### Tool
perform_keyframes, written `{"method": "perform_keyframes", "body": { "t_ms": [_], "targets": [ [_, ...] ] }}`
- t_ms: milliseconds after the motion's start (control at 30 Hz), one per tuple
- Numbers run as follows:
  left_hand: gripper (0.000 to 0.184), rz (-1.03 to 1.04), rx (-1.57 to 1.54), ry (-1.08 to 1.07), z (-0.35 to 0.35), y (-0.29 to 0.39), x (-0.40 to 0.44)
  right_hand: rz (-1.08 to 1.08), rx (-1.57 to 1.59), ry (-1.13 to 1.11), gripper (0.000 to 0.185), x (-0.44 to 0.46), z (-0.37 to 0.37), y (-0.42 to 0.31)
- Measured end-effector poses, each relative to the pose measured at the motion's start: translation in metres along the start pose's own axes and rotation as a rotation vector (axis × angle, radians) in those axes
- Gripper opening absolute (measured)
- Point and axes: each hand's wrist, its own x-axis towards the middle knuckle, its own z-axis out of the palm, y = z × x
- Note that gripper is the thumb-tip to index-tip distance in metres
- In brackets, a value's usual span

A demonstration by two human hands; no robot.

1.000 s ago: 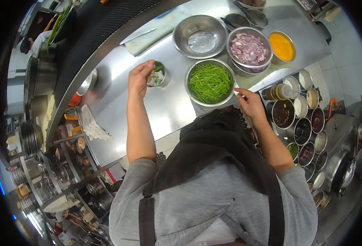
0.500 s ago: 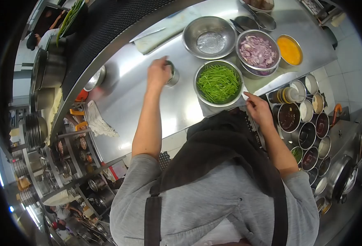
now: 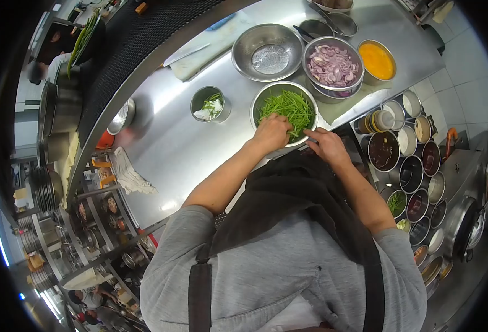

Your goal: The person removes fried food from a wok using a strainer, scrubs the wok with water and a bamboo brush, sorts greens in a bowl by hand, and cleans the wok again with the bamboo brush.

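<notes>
My left hand (image 3: 272, 134) is in the near side of a steel bowl (image 3: 253, 110) of thin-cut green stalks (image 3: 292, 107). Its fingers curl down into the stalks, and the tips are hidden. At the bowl's near right rim, my right hand (image 3: 328, 146) grips the edge with bent fingers. To the left stands a steel pot (image 3: 226, 113) holding some green pieces and something white.
Behind the bowl are a steel basin (image 3: 241, 50), a bowl of sliced red onions (image 3: 333, 65) and a pot of orange liquid (image 3: 377, 60). A knife (image 3: 191, 52) lies on a cutting board (image 3: 194, 65). Several sauce pots stand right; a cloth (image 3: 130, 174) lies left.
My left hand has left the steel pot and moved right into the green stalks. My right hand has shifted slightly left onto the bowl's rim. The pot stands further left in view.
</notes>
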Motion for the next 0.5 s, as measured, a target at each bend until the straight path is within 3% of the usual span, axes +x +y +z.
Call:
{"method": "perform_keyframes", "body": {
  "t_ms": [133,233,500],
  "targets": [
    [0.029,-0.078,0.048,-0.228,-0.026,-0.005,0.0,-0.033,0.019,0.033,0.034,-0.002,0.003,0.004],
    [0.037,-0.098,0.004,0.029,-0.033,-0.019,0.016,-0.036,0.024,0.014,0.033,-0.001,0.002,0.004],
    [0.04,-0.342,-0.059,0.129,0.012,-0.035,0.055,-0.002,0.014,-0.044,0.034,0.0,0.002,0.007]
  ]
}}
